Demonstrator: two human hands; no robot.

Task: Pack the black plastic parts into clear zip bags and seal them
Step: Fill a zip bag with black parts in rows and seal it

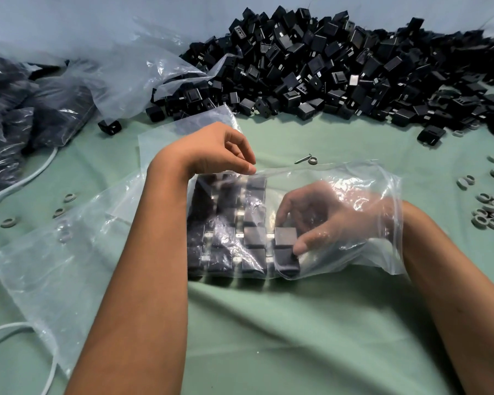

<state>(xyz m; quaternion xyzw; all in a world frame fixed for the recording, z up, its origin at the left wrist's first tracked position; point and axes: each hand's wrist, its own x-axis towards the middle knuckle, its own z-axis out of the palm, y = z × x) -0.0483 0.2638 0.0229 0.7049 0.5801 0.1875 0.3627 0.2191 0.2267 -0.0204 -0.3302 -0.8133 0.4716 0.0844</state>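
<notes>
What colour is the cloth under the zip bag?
Pale green cloth, best seen in the head view.

A zip bag (340, 195) lies in the middle of the table (268, 323), with parts (240, 232) in rows inside its left half. A pile of parts (340, 67) lies far behind it, filled bags (20, 109) far left, rings (491, 209) right.

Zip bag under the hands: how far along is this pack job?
Done: filled bags lie at far left. In hand: the zip bag holds rows of black parts; the right hand, inside it, sets a black part, while the left hand pinches its edge. Left: sealing, plus the big loose pile.
</notes>
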